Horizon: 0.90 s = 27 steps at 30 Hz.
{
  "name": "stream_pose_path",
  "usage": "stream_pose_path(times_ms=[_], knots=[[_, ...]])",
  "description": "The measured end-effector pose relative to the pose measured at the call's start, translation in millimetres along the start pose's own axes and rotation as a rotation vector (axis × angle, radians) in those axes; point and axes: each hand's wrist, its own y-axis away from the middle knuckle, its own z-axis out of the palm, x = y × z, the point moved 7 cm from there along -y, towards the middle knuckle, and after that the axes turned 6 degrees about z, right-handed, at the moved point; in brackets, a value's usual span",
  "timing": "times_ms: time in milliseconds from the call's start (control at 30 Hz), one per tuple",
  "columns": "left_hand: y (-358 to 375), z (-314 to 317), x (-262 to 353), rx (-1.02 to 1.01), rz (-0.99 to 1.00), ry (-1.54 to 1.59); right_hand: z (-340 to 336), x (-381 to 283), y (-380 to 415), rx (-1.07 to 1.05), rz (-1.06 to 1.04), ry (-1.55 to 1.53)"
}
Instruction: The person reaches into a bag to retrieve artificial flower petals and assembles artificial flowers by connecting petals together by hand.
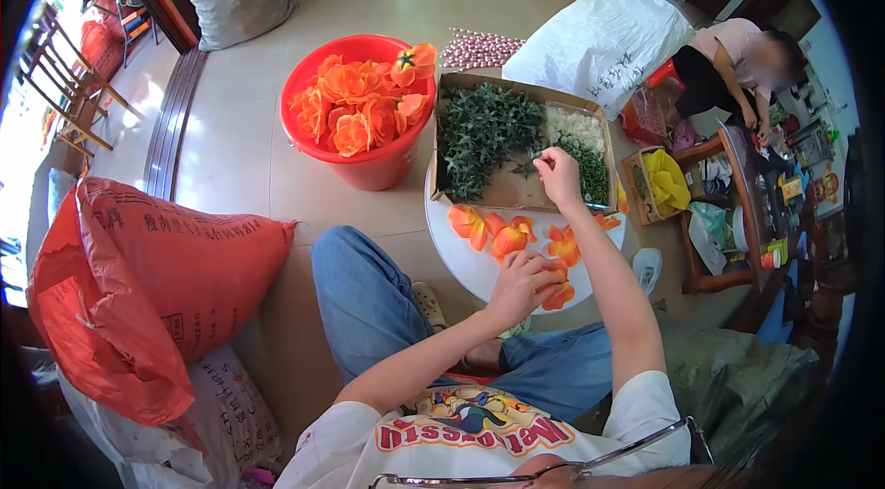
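Spectacles at the bottom of the view lie nearest the camera. Fingers of the left hand are curled and closed upon an orange petal piece, near the close edge of a round white worktop. Fingers of the right hand are brought together in a pinch above a cardboard tray; they appear to grip a green sprig, though the tips are too small in view for certainty.

Handling assessment: the petal piece is judged light, soft and thin, liable to crease if squeezed. Hold is best taken at its gathered base, leaving the outer rim free. The sprig is judged light and somewhat stiffer, with points that could snag neighbouring sprigs; its centre offers the safest pinch.

Further orange pieces lie between the tray's near edge and the worktop's near edge. Within the tray, a green heap occupies the left side, white pieces the far right corner, and smaller greenery the right edge below them. Left of the worktop, a red bucket on the floor contains orange blooms. Beyond the tray's far edge lies a white sack.
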Motion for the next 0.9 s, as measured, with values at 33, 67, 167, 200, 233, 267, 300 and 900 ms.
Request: stream_pose_path(times_ms=[33, 67, 167, 200, 233, 267, 300, 900], knots=[[-1, 0, -1, -0.001, -0.004, 0.008, -2, 3, 4, -0.046, 0.09, -0.157], [-1, 0, -2, 0.001, -0.009, 0.019, -6, 7, 12, -0.09, 0.182, -0.316], [0, 3, -6, -0.001, -0.029, 0.05, -32, -21, 46, -0.14, 0.28, -0.605], [1, 4, -8, -0.005, -0.039, 0.061, -42, -28, 61, -0.142, 0.296, -0.657], [2, 5, -9, -0.008, -0.049, 0.07, -51, -34, 76, -0.145, 0.31, -0.709], [3, 6, -11, -0.008, -0.067, 0.09, -59, -37, 92, -0.166, 0.311, -0.725], [5, 7, -13, -0.009, -0.086, 0.109, -68, -38, 110, -0.187, 0.314, -0.742], [6, 9, -22, -0.035, -0.207, 0.192, -70, 6, 215, -0.278, 0.512, -0.726]])
